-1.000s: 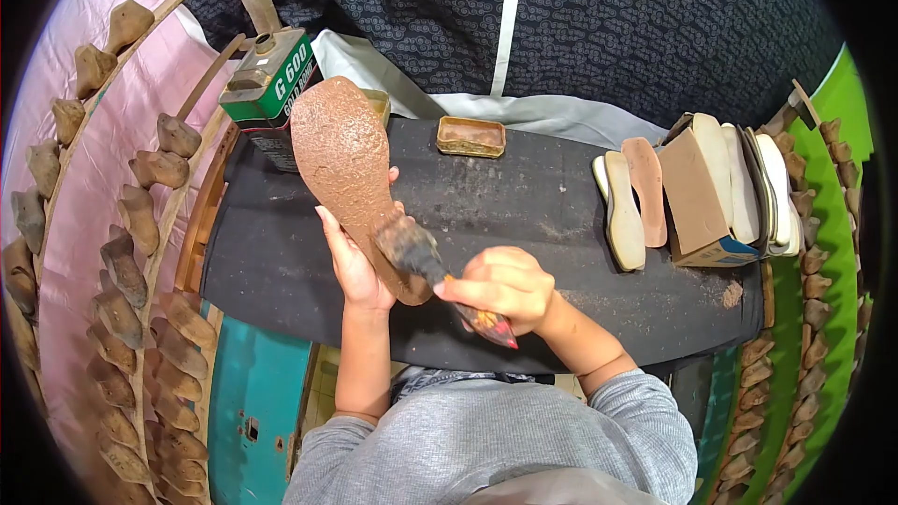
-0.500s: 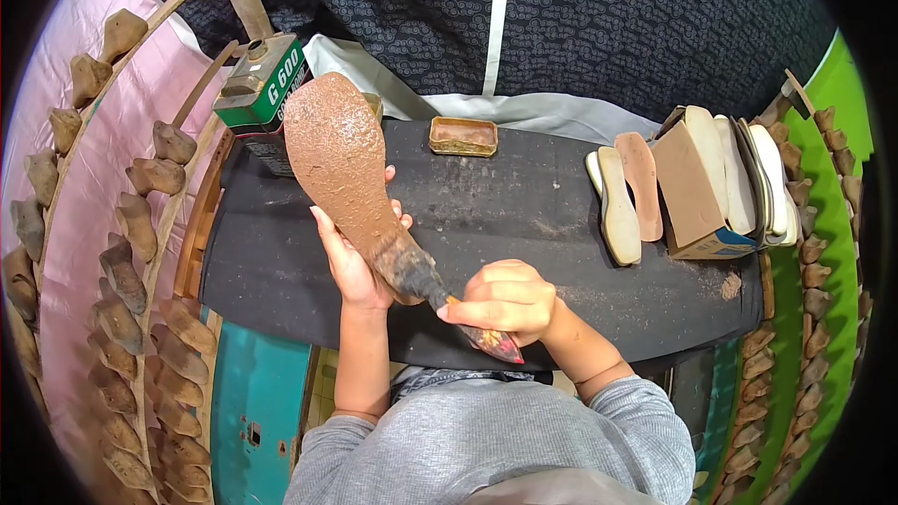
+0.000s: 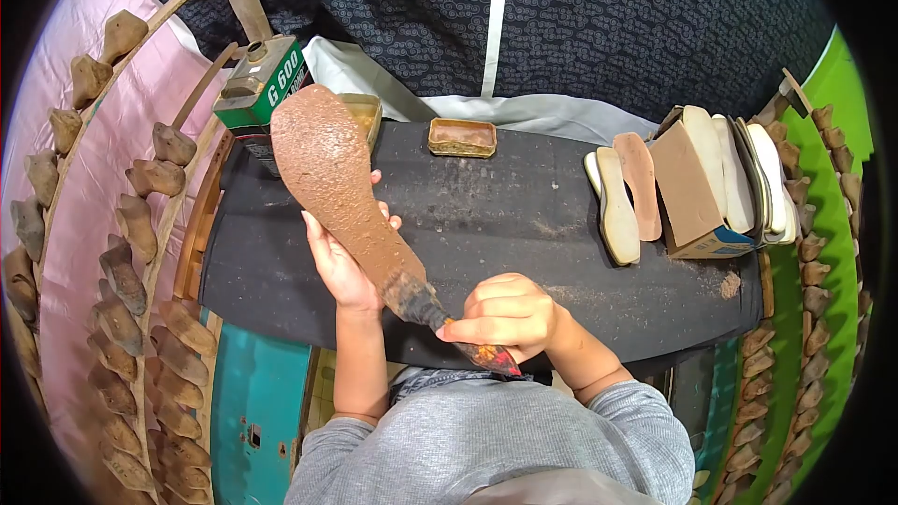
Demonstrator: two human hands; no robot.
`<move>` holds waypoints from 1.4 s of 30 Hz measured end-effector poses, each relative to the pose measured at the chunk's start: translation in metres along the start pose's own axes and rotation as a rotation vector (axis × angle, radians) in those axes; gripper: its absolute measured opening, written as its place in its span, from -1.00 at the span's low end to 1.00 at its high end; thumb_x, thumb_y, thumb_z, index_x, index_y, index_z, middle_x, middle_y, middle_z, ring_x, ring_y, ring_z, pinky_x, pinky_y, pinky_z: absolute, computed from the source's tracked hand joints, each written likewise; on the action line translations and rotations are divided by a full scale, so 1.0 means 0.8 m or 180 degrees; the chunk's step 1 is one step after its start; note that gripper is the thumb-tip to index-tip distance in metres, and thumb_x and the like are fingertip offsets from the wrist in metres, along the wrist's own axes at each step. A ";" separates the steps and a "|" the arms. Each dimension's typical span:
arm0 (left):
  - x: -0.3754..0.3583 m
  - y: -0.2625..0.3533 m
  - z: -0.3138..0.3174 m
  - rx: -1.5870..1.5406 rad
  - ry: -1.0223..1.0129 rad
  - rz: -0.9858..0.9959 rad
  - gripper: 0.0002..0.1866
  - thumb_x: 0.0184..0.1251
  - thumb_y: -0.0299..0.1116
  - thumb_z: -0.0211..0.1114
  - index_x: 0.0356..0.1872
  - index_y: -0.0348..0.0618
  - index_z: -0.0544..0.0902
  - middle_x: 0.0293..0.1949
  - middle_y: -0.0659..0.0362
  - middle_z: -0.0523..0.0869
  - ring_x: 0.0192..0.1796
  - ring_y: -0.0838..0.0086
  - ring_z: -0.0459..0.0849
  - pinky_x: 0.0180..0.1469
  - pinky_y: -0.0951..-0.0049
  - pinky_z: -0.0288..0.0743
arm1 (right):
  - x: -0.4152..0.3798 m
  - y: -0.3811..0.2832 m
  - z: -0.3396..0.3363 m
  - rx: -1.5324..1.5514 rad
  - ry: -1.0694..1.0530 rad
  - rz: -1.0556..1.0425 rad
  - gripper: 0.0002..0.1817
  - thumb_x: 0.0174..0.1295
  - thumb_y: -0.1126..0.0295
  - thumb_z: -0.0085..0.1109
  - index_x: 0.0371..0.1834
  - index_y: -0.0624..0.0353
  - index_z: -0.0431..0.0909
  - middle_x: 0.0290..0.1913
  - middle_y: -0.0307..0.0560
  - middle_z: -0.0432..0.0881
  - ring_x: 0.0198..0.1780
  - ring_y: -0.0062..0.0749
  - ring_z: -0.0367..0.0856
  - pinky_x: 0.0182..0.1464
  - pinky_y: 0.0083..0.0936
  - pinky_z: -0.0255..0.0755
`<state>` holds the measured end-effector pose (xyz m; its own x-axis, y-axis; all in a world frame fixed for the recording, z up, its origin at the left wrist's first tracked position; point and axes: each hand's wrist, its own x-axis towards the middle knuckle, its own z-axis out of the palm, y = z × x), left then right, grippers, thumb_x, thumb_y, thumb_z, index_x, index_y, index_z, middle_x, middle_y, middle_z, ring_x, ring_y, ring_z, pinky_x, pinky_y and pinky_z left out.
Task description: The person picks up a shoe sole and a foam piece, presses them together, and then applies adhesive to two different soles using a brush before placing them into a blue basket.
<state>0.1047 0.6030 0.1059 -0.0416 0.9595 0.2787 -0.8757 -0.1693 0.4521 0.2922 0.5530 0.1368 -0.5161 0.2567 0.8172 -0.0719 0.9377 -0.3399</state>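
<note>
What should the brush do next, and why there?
Probably the right hand should sweep the brush lightly across the heel end of the shoe sole: the bristles already touch it, the wide end looks shiny and coated, and the left hand holds the sole up.

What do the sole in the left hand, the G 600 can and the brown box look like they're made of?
The sole: perhaps rubber or leather, seemingly coated; its brown face is lumpy and glossy.
The can: probably painted metal; crisp edges, dull grayish top.
The box: likely matte cardboard; flat, plain brown face.
</note>
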 end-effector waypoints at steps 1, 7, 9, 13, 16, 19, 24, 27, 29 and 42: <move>0.000 0.001 -0.001 0.0106 0.0102 0.0081 -0.38 0.52 0.12 -0.34 0.33 -0.12 0.29 0.16 -0.06 0.47 -0.21 0.31 0.55 -0.16 0.24 0.51 | -0.002 -0.001 -0.001 0.0029 -0.0032 0.0051 -0.68 -0.16 0.55 0.28 -0.23 0.36 0.64 -0.56 -0.12 0.49 -0.52 -0.33 0.55 -0.51 -0.47 0.44; -0.002 -0.005 0.001 0.0189 0.0217 0.0292 -0.37 0.50 0.15 -0.33 0.33 -0.11 0.28 0.16 -0.05 0.47 -0.19 0.30 0.57 -0.16 0.22 0.54 | 0.001 0.000 0.012 -0.0202 0.0398 0.0014 -0.64 -0.20 0.59 0.27 -0.21 0.35 0.65 -0.56 -0.13 0.50 -0.54 -0.35 0.54 -0.52 -0.49 0.43; -0.001 -0.005 -0.002 0.0239 0.0222 0.0362 -0.36 0.50 0.16 -0.32 0.33 -0.10 0.28 0.16 -0.05 0.47 -0.19 0.30 0.57 -0.17 0.21 0.55 | -0.003 -0.001 0.011 -0.0167 0.0343 0.0015 -0.65 -0.18 0.58 0.27 -0.21 0.35 0.65 -0.56 -0.13 0.50 -0.54 -0.34 0.54 -0.52 -0.48 0.42; -0.001 -0.005 -0.008 0.0215 0.0260 0.0456 -0.37 0.50 0.16 -0.31 0.34 -0.09 0.26 0.18 -0.05 0.46 -0.18 0.31 0.58 -0.17 0.21 0.55 | -0.017 -0.004 -0.001 -0.0046 0.0201 0.0228 -0.66 -0.16 0.56 0.29 -0.21 0.35 0.65 -0.55 -0.14 0.50 -0.54 -0.34 0.54 -0.51 -0.47 0.42; -0.004 -0.008 -0.002 0.0233 0.0321 0.0525 -0.37 0.50 0.15 -0.31 0.34 -0.08 0.26 0.19 -0.04 0.46 -0.18 0.32 0.58 -0.17 0.21 0.54 | -0.011 -0.011 -0.001 -0.0130 0.0476 0.0263 -0.66 -0.17 0.55 0.29 -0.22 0.36 0.65 -0.56 -0.13 0.50 -0.55 -0.34 0.54 -0.52 -0.47 0.42; -0.003 -0.011 0.001 0.0304 0.0283 0.0657 -0.38 0.50 0.14 -0.30 0.34 -0.07 0.26 0.18 -0.04 0.47 -0.19 0.32 0.57 -0.17 0.22 0.53 | -0.007 -0.005 0.007 -0.0235 0.0478 0.0118 -0.66 -0.17 0.54 0.30 -0.22 0.37 0.64 -0.57 -0.14 0.49 -0.56 -0.34 0.53 -0.53 -0.46 0.40; 0.002 -0.007 -0.006 0.0173 0.0255 0.0755 -0.38 0.49 0.14 -0.29 0.35 -0.06 0.27 0.18 -0.04 0.48 -0.21 0.33 0.56 -0.17 0.23 0.50 | -0.021 -0.008 0.000 -0.0135 0.0332 0.0106 -0.65 -0.19 0.55 0.29 -0.23 0.36 0.64 -0.58 -0.14 0.49 -0.56 -0.33 0.52 -0.55 -0.46 0.39; -0.001 -0.007 0.002 0.0126 0.0424 0.0679 -0.39 0.49 0.14 -0.29 0.35 -0.04 0.27 0.17 -0.03 0.48 -0.21 0.33 0.55 -0.18 0.24 0.49 | -0.021 -0.016 -0.013 -0.0251 0.0340 0.0264 -0.66 -0.22 0.55 0.27 -0.26 0.35 0.65 -0.60 -0.15 0.47 -0.59 -0.34 0.50 -0.58 -0.46 0.35; -0.003 -0.007 0.005 0.0005 0.0320 0.0580 -0.39 0.49 0.15 -0.27 0.35 -0.02 0.27 0.17 -0.01 0.48 -0.20 0.33 0.54 -0.18 0.25 0.48 | -0.015 -0.018 -0.008 -0.0256 0.0503 0.0222 -0.65 -0.25 0.55 0.26 -0.27 0.35 0.65 -0.61 -0.14 0.47 -0.59 -0.34 0.49 -0.58 -0.46 0.35; -0.003 -0.007 0.005 0.0000 0.0330 0.0417 -0.36 0.46 0.22 -0.23 0.33 -0.02 0.30 0.16 0.05 0.47 -0.18 0.35 0.49 -0.16 0.31 0.43 | -0.020 -0.018 -0.017 -0.0140 0.0620 0.0255 -0.65 -0.24 0.54 0.27 -0.26 0.37 0.65 -0.56 -0.11 0.52 -0.59 -0.33 0.51 -0.57 -0.46 0.36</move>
<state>0.1117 0.6012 0.1059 -0.2048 0.9473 0.2462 -0.8596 -0.2944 0.4176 0.3130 0.5381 0.1348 -0.3437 0.3673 0.8643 0.0024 0.9207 -0.3903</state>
